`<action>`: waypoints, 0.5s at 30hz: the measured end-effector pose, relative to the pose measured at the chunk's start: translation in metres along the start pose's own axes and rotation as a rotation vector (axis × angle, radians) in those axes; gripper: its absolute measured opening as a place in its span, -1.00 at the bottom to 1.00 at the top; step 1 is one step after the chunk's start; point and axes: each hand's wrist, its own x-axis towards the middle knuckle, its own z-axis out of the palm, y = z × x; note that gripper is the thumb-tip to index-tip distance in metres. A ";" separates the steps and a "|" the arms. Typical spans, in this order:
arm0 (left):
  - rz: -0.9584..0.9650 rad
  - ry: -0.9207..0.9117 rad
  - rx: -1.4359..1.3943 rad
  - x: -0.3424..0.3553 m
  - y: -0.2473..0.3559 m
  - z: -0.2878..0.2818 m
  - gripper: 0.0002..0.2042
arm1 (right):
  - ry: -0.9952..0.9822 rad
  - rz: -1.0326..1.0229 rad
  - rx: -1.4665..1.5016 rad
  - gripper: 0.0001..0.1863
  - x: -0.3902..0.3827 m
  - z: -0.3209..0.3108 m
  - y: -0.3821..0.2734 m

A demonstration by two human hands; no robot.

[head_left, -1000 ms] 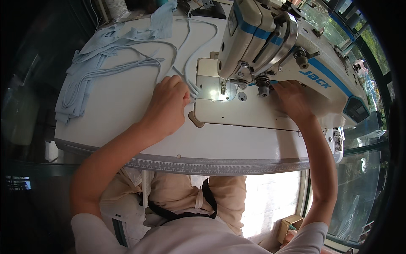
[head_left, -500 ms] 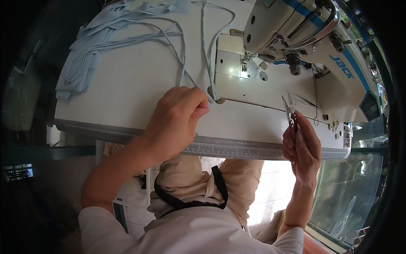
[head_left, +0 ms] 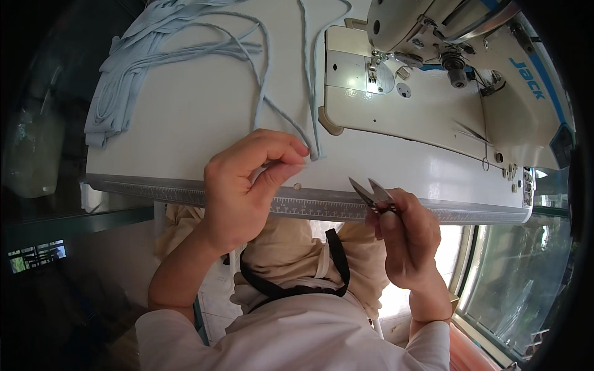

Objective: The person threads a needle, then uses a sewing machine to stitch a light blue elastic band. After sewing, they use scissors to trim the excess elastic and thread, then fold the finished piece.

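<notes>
Light blue fabric cord (head_left: 288,117) runs down the table, and its strands meet just beyond the fingertips of my left hand (head_left: 244,182). The thumb and index finger of that hand are drawn into a pinch. A pale wisp shows at the thumb tip, too small to make out. In my right hand (head_left: 408,238) is a pair of metal thread snips (head_left: 371,198), held above the table's front edge. Their two pointed blades are spread apart and aim away from me, to the right of the cord ends.
A white sewing machine (head_left: 433,37) with blue trim stands at the back right, its bed (head_left: 396,111) set into the white table (head_left: 185,123). Folded light blue strips (head_left: 124,93) lie far left. Tweezers (head_left: 473,131) and several bobbins (head_left: 510,173) are at the right. A ruler strip (head_left: 297,207) lines the front edge.
My right hand has brought the snips left and nearer to me, closer to the left hand. My left hand has drawn back slightly from the cord ends. The view has shifted a little.
</notes>
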 end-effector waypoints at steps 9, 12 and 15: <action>-0.034 0.044 -0.123 -0.002 0.002 0.006 -0.93 | 0.126 -0.223 -0.624 -0.43 0.022 0.016 0.002; -0.056 0.037 -0.146 -0.002 0.004 0.008 -0.93 | 0.223 -0.328 -0.654 -0.47 0.019 0.020 0.011; -0.024 -0.002 -0.109 -0.002 0.001 0.007 -0.92 | 0.267 -0.374 -0.673 -0.52 0.016 0.026 0.019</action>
